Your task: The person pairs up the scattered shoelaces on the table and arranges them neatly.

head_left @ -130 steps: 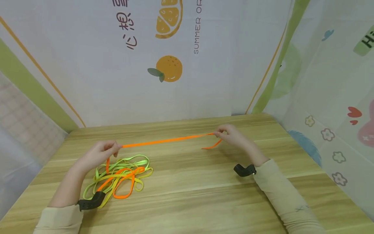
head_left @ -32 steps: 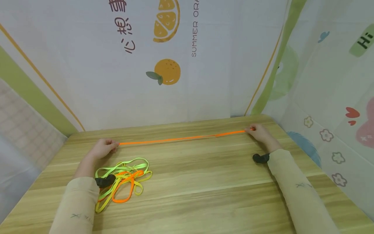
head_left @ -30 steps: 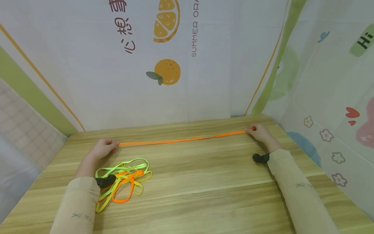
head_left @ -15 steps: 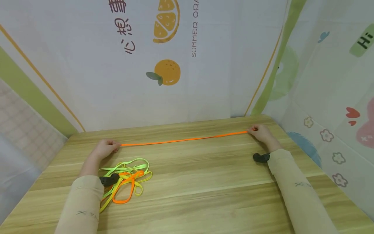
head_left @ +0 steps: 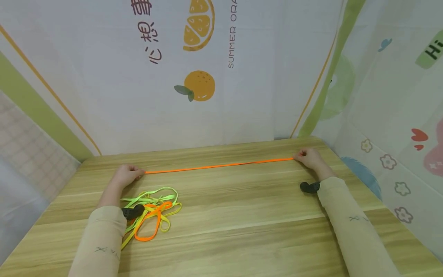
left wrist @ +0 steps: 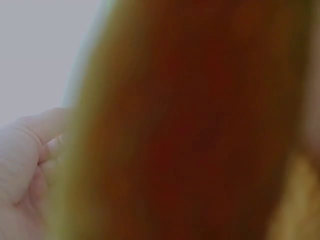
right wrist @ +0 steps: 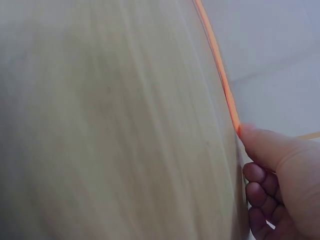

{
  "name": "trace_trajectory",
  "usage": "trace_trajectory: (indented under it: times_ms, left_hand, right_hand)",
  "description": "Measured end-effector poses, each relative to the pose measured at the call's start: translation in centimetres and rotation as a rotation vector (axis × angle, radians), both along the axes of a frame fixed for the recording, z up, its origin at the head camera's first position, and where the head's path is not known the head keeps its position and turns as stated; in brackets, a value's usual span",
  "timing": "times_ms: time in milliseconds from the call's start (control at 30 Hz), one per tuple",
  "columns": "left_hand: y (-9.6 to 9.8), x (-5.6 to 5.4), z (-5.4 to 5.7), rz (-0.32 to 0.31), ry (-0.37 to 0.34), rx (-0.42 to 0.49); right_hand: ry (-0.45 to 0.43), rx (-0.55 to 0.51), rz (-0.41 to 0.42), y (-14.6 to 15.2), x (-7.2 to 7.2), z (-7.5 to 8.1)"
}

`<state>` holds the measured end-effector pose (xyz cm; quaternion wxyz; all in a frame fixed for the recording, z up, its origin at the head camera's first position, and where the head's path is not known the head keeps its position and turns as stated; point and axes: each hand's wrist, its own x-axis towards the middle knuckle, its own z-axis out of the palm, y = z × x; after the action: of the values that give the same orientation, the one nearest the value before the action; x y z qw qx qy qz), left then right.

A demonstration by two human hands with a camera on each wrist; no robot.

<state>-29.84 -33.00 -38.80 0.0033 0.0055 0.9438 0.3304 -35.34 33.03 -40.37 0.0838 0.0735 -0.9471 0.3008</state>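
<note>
A flat orange shoelace (head_left: 218,166) runs in a nearly straight line across the far part of the table, with a slight twist right of its middle. My left hand (head_left: 125,176) pinches its left end between thumb and fingertips. At the other end, my right hand (head_left: 309,157) pinches the lace; the right wrist view shows the orange shoelace (right wrist: 220,67) meeting thumb and finger, the other fingers curled. Below my left hand lies a loose tangle of green, yellow and orange shoelaces (head_left: 157,211), partly hidden by the left sleeve and wrist camera. A dark blur covers most of the left wrist view.
The wood-grain table (head_left: 242,238) ends at a printed white curtain (head_left: 249,107) behind, with more patterned cloth at both sides. Black wrist cameras sit on both forearms, the left camera (head_left: 133,212) over the tangle.
Since the oldest frame, my right hand has moved right, stretching the orange shoelace longer and lower. Within the last second, both hands shift slightly toward me and the left a little rightward.
</note>
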Motion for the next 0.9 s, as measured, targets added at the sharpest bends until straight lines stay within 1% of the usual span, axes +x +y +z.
trace_trajectory:
  times_ms: [200, 333, 533, 733, 900]
  left_hand:
    - [0.21, 0.11, 0.03, 0.015, 0.003, -0.017]
    - [0.22, 0.08, -0.05, 0.015, 0.000, -0.017]
    - [0.16, -0.06, -0.07, 0.018, -0.001, -0.028]
    - [0.36, 0.05, 0.18, 0.030, 0.007, -0.040]
    - [0.35, 0.15, 0.42, 0.022, 0.014, -0.057]
  right_hand:
    - [0.002, 0.016, -0.003, 0.05, -0.12, -0.07]
    - [0.004, 0.016, 0.005, 0.08, -0.29, -0.18]
    - [-0.020, 0.025, 0.002, 0.04, -0.37, 0.00]
    - [-0.055, 0.031, -0.006, -0.01, -0.51, 0.01]
    - [-0.059, 0.022, -0.002, -0.05, -0.52, 0.11]
